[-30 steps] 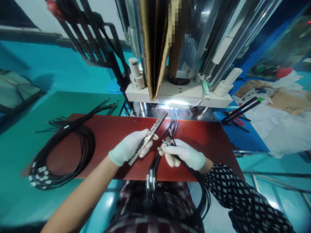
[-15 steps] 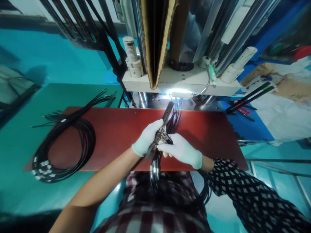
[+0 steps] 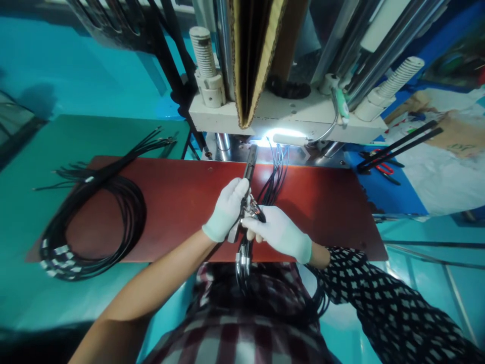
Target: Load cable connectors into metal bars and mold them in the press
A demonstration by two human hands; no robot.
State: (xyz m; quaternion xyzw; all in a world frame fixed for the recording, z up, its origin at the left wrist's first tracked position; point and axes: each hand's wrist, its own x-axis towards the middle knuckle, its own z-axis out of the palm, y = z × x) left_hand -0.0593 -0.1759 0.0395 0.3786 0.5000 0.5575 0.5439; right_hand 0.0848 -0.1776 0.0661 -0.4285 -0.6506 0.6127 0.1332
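Observation:
My left hand (image 3: pixel 226 211), in a white glove, is closed around a long, narrow dark metal bar (image 3: pixel 250 164) that points away from me toward the lit machine. My right hand (image 3: pixel 278 230), gloved too, pinches black cable ends with metal tips (image 3: pixel 254 206) against the bar's near part. Its fingers partly hide how the tips sit there. Below the hands a bundle of black cables (image 3: pixel 244 258) with shiny bands hangs toward my lap. Just right of the bar, thin dark wires (image 3: pixel 276 179) run back to the machine's opening.
A white press-like machine (image 3: pixel 227 116) with a bright lamp stands behind the red-brown board (image 3: pixel 182 207). To the left lies a coil of black cables (image 3: pixel 142 212) with white labels. On the right, red-handled pliers (image 3: pixel 384 168) and two black rods (image 3: pixel 401 149) lie on a blue surface.
The bar's far end has swung left, away from the thin wires, and points more directly at the machine. Both hands keep their grip; the camera view has shifted slightly.

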